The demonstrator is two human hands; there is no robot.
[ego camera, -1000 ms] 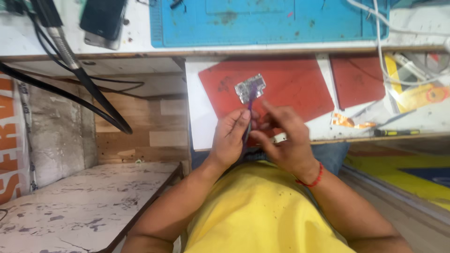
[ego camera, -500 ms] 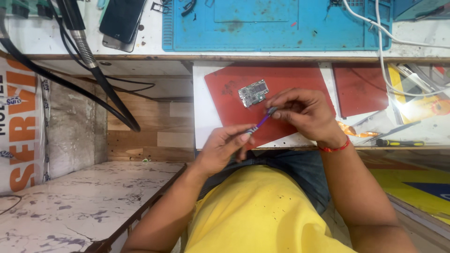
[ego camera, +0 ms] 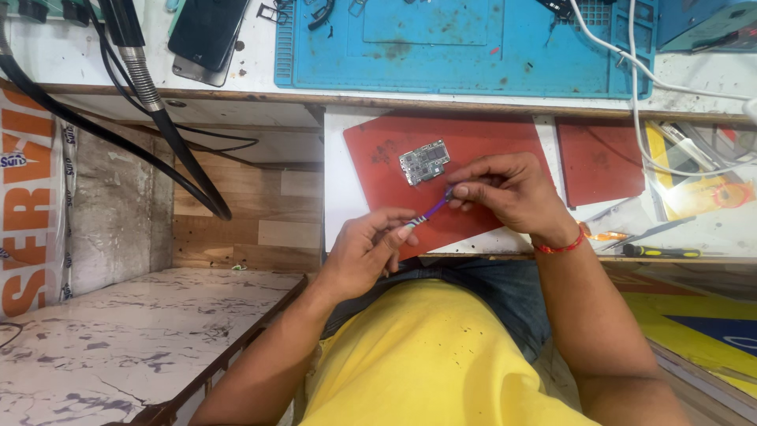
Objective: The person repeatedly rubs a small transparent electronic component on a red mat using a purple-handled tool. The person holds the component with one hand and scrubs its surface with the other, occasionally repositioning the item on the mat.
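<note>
Left hand (ego camera: 364,254): I see it pinching one end of a thin purple tool (ego camera: 432,209).
Right hand (ego camera: 505,192): gripping the tool's other end.
Circuit board (ego camera: 424,162): lying free on the red mat (ego camera: 481,142), just beside the right fingertips.

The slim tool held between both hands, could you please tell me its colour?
Purple, with a pale tip near the left hand; the slim tool shows best in the head view.

One head-worn camera looks steeply down from close above at the bench (ego camera: 347,197), lap and both hands.
</note>
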